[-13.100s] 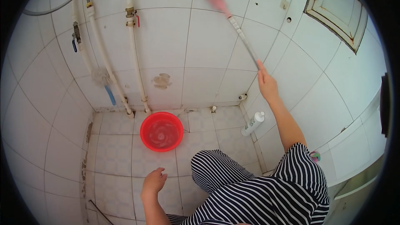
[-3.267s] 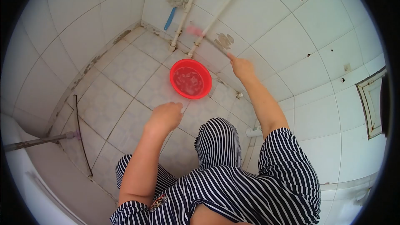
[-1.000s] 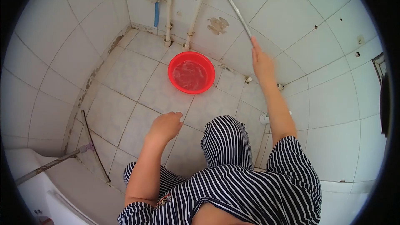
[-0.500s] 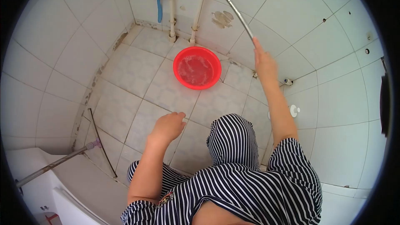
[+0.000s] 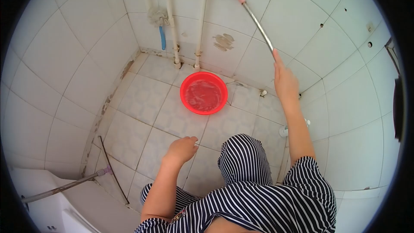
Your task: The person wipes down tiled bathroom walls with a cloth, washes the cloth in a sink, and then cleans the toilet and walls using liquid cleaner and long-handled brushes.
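Note:
My right hand (image 5: 286,84) is closed around the metal handle of a long-handled cleaning brush (image 5: 259,25). Its flat pink head is raised against or close to the tiled wall (image 5: 284,0); I cannot tell if it touches. Below and left of that hand, a red plastic basin (image 5: 183,99) stands on the tiled floor, holding sudsy water. My left hand (image 5: 181,150) hangs in the air over the floor, nearer to me than the basin. It holds nothing, and its fingers are loosely bent and apart.
Pale pipes (image 5: 171,26) run down the back wall, with a mesh bath puff (image 5: 158,16) and a blue-handled item (image 5: 162,39) beside them. A floor squeegee (image 5: 108,171) leans over a white fixture (image 5: 39,190) at lower left. A white bottle (image 5: 283,131) stands by the right wall.
The view has tilted up, so the basin and floor sit lower in the picture. The brush head has shifted right and down in view, with my right hand still gripping the handle.

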Motion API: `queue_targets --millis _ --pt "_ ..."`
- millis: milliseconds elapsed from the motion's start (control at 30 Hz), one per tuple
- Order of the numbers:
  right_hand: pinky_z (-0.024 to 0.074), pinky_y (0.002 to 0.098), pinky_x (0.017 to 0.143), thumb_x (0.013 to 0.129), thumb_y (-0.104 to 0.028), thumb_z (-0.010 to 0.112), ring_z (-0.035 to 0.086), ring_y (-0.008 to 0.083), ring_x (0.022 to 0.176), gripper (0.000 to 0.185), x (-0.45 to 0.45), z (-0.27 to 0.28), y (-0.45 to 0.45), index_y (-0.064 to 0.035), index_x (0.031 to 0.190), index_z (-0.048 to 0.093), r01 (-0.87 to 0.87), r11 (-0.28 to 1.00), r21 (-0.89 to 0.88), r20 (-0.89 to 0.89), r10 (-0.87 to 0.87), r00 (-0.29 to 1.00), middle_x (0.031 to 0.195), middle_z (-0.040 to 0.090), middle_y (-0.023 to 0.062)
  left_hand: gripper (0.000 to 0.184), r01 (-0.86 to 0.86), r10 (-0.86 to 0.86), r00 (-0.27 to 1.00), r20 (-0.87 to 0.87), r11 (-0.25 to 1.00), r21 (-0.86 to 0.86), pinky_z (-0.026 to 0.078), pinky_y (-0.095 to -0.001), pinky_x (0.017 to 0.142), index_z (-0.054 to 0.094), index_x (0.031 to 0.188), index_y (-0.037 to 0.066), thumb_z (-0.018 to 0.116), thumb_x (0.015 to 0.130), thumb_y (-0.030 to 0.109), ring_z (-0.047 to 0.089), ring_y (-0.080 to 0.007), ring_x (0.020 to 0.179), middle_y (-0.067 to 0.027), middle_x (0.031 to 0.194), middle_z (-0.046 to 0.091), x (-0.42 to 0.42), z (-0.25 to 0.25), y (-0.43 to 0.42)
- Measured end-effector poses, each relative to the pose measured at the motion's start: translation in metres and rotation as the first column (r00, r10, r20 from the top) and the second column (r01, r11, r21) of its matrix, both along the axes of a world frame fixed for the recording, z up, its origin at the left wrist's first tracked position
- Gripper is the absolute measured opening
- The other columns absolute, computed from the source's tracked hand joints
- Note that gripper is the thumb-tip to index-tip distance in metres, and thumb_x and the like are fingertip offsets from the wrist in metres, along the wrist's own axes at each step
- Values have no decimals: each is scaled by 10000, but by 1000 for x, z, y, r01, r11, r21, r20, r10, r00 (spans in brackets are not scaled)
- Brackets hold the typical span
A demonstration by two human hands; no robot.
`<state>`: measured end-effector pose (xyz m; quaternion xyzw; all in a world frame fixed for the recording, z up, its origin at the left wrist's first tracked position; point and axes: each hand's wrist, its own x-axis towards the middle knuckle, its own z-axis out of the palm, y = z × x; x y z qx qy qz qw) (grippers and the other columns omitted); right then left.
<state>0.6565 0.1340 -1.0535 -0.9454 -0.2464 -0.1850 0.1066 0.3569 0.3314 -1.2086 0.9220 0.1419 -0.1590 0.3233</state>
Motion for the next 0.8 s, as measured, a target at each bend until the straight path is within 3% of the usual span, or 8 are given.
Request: queue_targets --millis 100,233,333,400,533,600,733,800 --pt "481 477 609 1071 -281 451 582 338 619 463 14 -18 0 -340 1529 410 -46 998 -47 141 52 989 673 577 171 387 4 -4 1000 -9 999 -32 497 -456 975 611 1301 76 582 961 257 618 -352 1156 -175 1236 667 2 4 -4" --pt "474 485 583 1068 -276 463 577 352 599 479 22 -50 -9 -331 1538 391 -93 978 -188 88 111 990 665 582 175 376 0 0 1000 6 1000 -20 498 -457 970 615 1293 77 586 961 251 622 -352 1149 -175 1226 671 3 8 -3" --pt "473 492 575 1065 -267 470 577 367 587 498 15 -32 -10 -336 1548 369 -135 970 -202 95 156 983 659 583 173 371 -26 26 999 19 1000 -7 500 -455 967 617 1288 73 587 961 247 622 -352 1150 -175 1227 672 -1 9 -1" --pt "482 496 585 1067 -258 461 590 376 600 511 3 -10 1 -345 1557 347 -84 989 -118 129 99 987 679 606 179 373 -18 18 1000 13 1000 -14 500 -456 966 617 1288 71 587 961 247 621 -352 1151 -177 1230 671 -2 9 -2" --pt "498 498 603 1061 -256 469 618 385 629 530 20 -65 8 -342 1565 328 -168 985 -26 192 170 967 711 634 199 374 -13 14 1000 20 1000 -13 498 -458 969 620 1289 69 590 960 244 620 -353 1154 -180 1243 666 0 15 -1" --pt "510 513 630 1055 -265 474 646 394 670 555 17 -99 14 -327 1578 299 -70 988 -135 12 72 997 745 655 217 375 -16 16 1000 26 1000 -12 499 -458 969 621 1289 68 588 959 242 619 -355 1155 -180 1245 666 0 18 -1" --pt "513 531 643 1044 -268 495 659 399 689 537 7 -120 0 -317 1558 348 -65 982 -180 -69 53 996 723 654 206 383 -35 35 999 17 999 -14 500 -461 968 624 1293 70 586 956 249 617 -358 1162 -181 1263 659 -3 11 0" --pt "513 529 627 1033 -244 510 660 388 676 506 19 -126 -16 -314 1524 414 -179 965 -194 -12 180 984 693 651 184 391 -21 21 999 -24 1000 -13 499 -463 969 622 1297 73 590 953 257 617 -357 1166 -182 1270 657 -3 17 -2"
